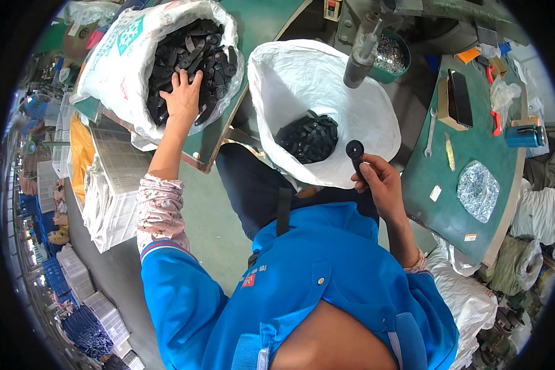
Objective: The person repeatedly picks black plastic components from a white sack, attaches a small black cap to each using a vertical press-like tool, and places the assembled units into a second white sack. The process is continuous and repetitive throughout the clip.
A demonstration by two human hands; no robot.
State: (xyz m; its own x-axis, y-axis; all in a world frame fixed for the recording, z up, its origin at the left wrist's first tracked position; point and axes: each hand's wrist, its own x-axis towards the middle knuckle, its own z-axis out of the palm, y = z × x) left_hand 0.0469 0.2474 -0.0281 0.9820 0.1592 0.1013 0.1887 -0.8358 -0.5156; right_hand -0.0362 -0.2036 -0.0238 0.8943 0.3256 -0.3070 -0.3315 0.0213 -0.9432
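Note:
At the upper left, my left hand [183, 97] lies on a heap of black elongated parts [198, 52] in a white woven sack [114, 68]. Its fingers are spread, and I see nothing gripped in them. My right hand [379, 179] pinches one black elongated part [355, 154] with a round, holed end pointing up. It is held at the near right rim of a second white woven sack [290, 68] that stands open in front of me. More black parts [308, 137] lie at the bottom of that sack.
A metal machine spindle [362, 58] hangs over the far side of the middle sack, beside a green bin [393, 55] of small metal pieces. On the right green table [413, 197] are a wrench [430, 132], a box cutter [449, 152] and a clear plastic bag [478, 191]. White crates [120, 203] stand at left.

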